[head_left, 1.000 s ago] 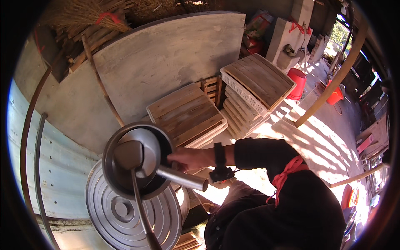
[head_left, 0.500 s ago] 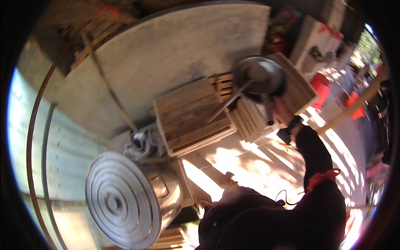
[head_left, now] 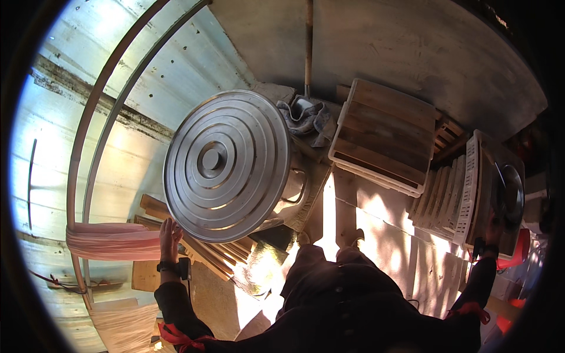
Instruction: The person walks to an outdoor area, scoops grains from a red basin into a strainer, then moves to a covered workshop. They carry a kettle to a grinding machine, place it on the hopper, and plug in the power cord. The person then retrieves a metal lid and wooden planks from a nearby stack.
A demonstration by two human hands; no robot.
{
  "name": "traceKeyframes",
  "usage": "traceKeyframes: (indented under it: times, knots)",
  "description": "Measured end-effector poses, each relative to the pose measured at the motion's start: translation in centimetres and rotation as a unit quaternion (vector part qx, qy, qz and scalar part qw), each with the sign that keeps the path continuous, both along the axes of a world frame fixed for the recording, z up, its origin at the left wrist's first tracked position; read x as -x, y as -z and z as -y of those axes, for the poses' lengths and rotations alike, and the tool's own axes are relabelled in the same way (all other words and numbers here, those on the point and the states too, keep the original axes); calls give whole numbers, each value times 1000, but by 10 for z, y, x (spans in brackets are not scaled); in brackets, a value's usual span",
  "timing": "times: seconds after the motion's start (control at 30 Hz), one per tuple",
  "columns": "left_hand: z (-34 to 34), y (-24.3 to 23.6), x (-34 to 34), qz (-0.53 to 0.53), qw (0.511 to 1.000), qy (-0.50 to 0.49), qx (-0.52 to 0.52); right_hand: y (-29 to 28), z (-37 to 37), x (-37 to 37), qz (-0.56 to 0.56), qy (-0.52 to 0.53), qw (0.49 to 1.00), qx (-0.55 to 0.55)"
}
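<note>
A big round metal pot lid [head_left: 226, 167] with ringed ridges covers a large metal pot [head_left: 292, 187] with a side handle. My left hand [head_left: 170, 236] is raised at the lid's lower left rim, fingers stretched up, holding nothing; whether it touches the rim is hard to tell. A pink cloth [head_left: 115, 241] hangs beside that wrist. Far right, in shadow, my right hand [head_left: 493, 228] is closed at the near side of a dark pan [head_left: 513, 191]. A long thin utensil handle [head_left: 500, 175] sticks out of the pan. The fingers there are partly hidden.
Wooden boards lie on a white crate [head_left: 382, 138]; another white crate [head_left: 468, 188] stands right of it. A grey rag [head_left: 307, 120] lies behind the pot. Wooden slats [head_left: 218, 253] sit below the lid. Curved metal bars [head_left: 97, 135] run along the left; a red bucket [head_left: 521, 250] stands right.
The view has swung left, so the lid is now nearer the middle and the pan at the far right. My left hand has come into view beside the lid. My right hand stays at the pan.
</note>
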State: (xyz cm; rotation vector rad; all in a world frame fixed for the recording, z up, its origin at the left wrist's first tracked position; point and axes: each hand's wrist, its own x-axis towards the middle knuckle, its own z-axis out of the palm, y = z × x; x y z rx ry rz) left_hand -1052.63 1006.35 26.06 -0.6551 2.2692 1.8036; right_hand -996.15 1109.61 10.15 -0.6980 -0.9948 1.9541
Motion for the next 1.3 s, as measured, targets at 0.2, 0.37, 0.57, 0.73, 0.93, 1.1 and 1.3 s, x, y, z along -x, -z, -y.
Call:
traceKeyframes:
  times: [0.2,0.37,0.57,0.73,0.93,1.1,1.3]
  knots:
    - [26,3,62,-6,999,43,1,48,49,-15,-97,-17,991,88]
    - [67,15,136,16,987,125,-95,-6,298,170,120,-97,971,182]
    - [86,44,231,40,946,247,-205,-107,534,423,284,-324,897,96]
    - [79,53,273,58,936,267,-221,-118,596,509,233,-417,878,-8]
    - [74,58,311,72,910,299,-278,-116,615,534,294,-342,892,-28]
    - [68,54,344,62,922,312,-222,-108,612,540,274,-355,890,-78]
    - [64,42,336,84,913,339,-211,-103,604,541,272,-342,894,-101]
